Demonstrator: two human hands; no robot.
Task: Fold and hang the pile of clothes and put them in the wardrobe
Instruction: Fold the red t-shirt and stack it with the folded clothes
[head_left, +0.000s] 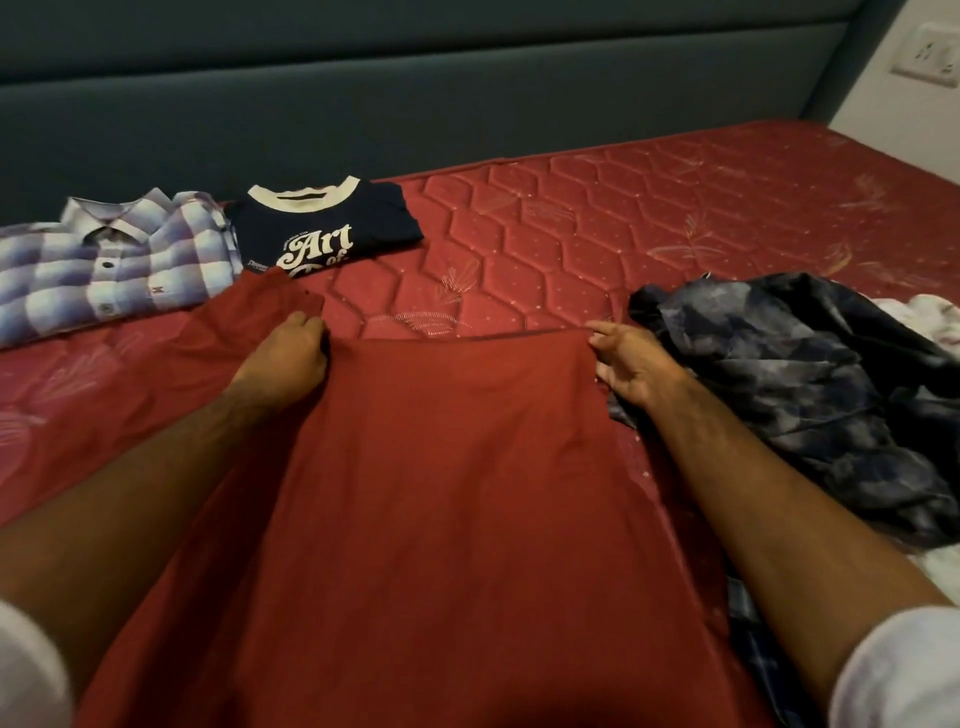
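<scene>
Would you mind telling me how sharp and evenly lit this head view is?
Head view: dim, warm light; the red garment darkens toward the bottom edge; the white sleeves in the near corners are blurred; the navy T-shirt print stays readable; wide-angle bending shows at the headboard.

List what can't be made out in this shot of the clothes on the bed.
- Navy T-shirt, head view: lower print hidden by the red garment.
- Left hand: fingertips curled into red cloth, hidden.
- White clothing: cut off by right edge, behind the dark crumpled garment.
- Wardrobe: out of frame.
</scene>
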